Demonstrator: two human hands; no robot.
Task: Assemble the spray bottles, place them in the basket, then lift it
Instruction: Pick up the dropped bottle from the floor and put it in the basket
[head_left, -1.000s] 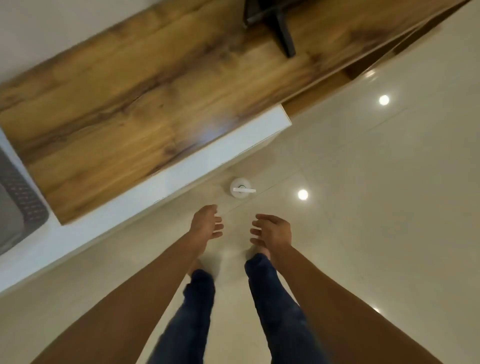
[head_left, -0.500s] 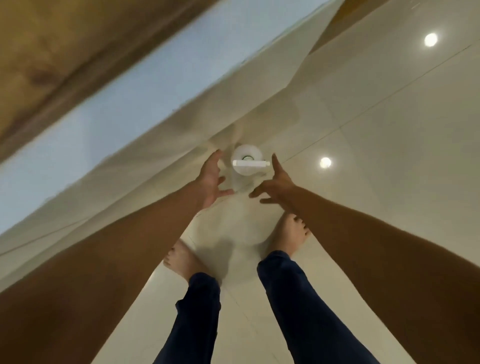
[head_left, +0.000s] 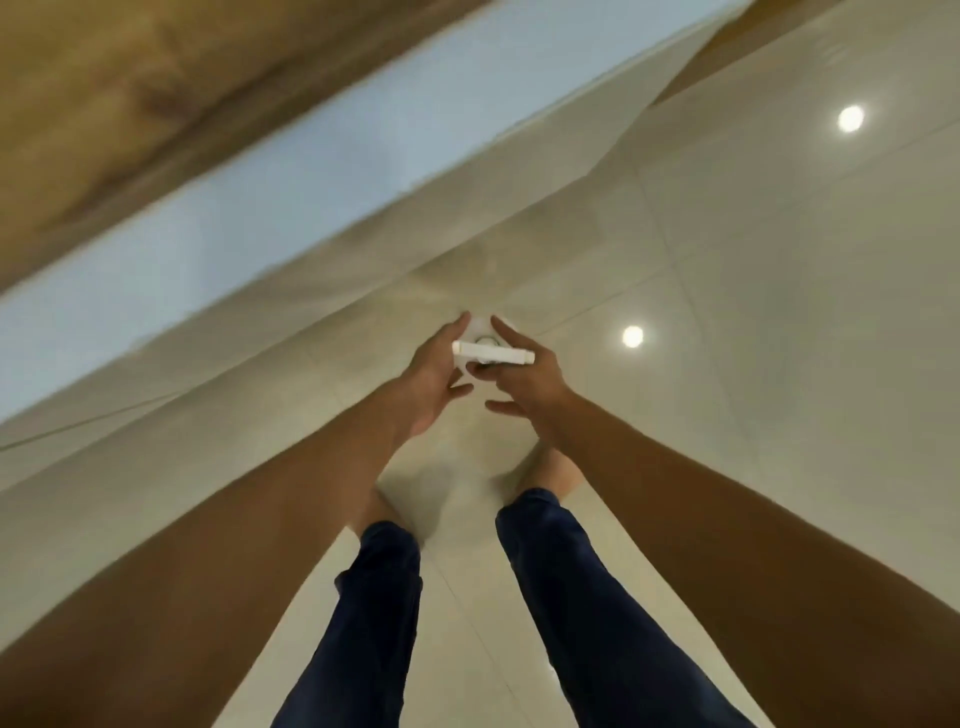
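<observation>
A white spray bottle (head_left: 492, 352) stands on the tiled floor ahead of my feet, seen from above with its white spray head lying across the top. My left hand (head_left: 434, 376) cups its left side and my right hand (head_left: 524, 376) wraps its right side, fingers around the body under the spray head. Most of the bottle's body is hidden between my hands. No basket is in view.
A wooden tabletop (head_left: 156, 104) with a white side panel (head_left: 311, 208) runs diagonally at the upper left, close to the bottle. My bare feet and dark trouser legs (head_left: 374, 623) stand on the glossy beige floor (head_left: 753, 364), which reflects ceiling lights.
I have bent lower and both hands moved forward from open beside the bottle to closing around it. The camera dropped nearer the floor.
</observation>
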